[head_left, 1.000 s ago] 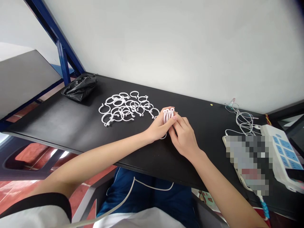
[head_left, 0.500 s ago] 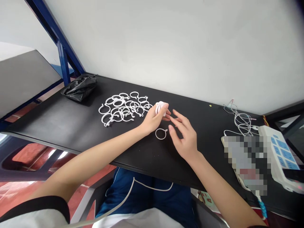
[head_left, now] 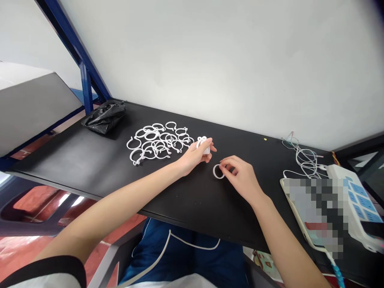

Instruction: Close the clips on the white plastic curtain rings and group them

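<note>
White ring (head_left: 214, 172) shifted rightward, pinched by right hand (head_left: 242, 177); left hand (head_left: 191, 160) curled around bunched rings (head_left: 207, 151).

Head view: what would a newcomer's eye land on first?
First, the scattered white curtain rings, bright against the black tabletop, to the left of both hands. Next, near the middle, the bunch of rings in the left hand and the single ring pinched by the right hand. Then the crumpled black plastic bag at the table's far left corner.
</note>
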`<state>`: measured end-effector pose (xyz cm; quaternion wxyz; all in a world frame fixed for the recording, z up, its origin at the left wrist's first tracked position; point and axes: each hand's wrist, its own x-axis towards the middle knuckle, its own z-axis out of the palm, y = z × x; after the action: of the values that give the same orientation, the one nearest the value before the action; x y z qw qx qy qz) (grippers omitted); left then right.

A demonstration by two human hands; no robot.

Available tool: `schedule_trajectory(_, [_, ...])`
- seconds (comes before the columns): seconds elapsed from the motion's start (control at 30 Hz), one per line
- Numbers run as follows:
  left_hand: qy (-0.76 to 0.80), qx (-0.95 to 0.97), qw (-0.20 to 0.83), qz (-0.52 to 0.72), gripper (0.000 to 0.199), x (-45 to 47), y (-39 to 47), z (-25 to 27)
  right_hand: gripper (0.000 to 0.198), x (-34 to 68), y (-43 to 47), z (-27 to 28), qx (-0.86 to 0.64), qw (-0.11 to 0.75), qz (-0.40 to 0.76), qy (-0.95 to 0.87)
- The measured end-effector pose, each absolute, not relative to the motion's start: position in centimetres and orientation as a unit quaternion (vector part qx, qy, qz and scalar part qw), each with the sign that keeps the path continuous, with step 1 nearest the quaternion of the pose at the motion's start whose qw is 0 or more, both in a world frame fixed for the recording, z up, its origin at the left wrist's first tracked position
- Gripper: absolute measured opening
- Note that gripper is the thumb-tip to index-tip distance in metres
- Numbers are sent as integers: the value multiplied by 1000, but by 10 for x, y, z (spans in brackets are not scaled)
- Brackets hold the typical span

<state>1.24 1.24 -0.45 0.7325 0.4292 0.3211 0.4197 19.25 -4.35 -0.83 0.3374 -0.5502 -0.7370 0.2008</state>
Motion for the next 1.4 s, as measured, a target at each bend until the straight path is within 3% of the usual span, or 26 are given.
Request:
schedule_trajectory(0.13, [303, 470, 733, 387, 40, 14, 11, -7, 8, 193, -46, -2, -550, 515, 201, -626])
schedule_trajectory(0.23, [313, 524, 709, 353, 50, 16, 7, -8, 8, 184, -51, -3, -510, 570, 195, -614])
schedule_trajectory(0.4, [249, 571, 730, 280, 63, 18, 0, -8, 15, 174, -55, -13, -471, 567, 139, -661])
schedule_trajectory(0.73, [180, 538, 795, 214, 49, 12, -7, 3, 21, 171, -55, -12, -456, 558, -15, -693])
schedule_trajectory(0.9, [177, 546, 789, 219, 43, 13, -6, 0, 17, 170, -56, -9, -450, 526, -30, -721])
schedule_trajectory(1.03, [170, 554, 785, 217, 40, 9, -3, 0, 28, 171, -57, -11, -462, 536, 22, -706])
schedule_trajectory(1.17, [163, 580, 763, 236, 38, 6, -1, 3, 51, 173, -55, -13, -499, 559, 170, -640])
schedule_trajectory(1.3, [151, 624, 736, 214, 28, 6, -1, 2, 47, 176, -51, -18, -491, 490, 313, -649])
schedule_trajectory(1.4, [153, 679, 694, 185, 19, 6, -1, -1, 46, 176, -51, -21, -460, 459, 347, -676])
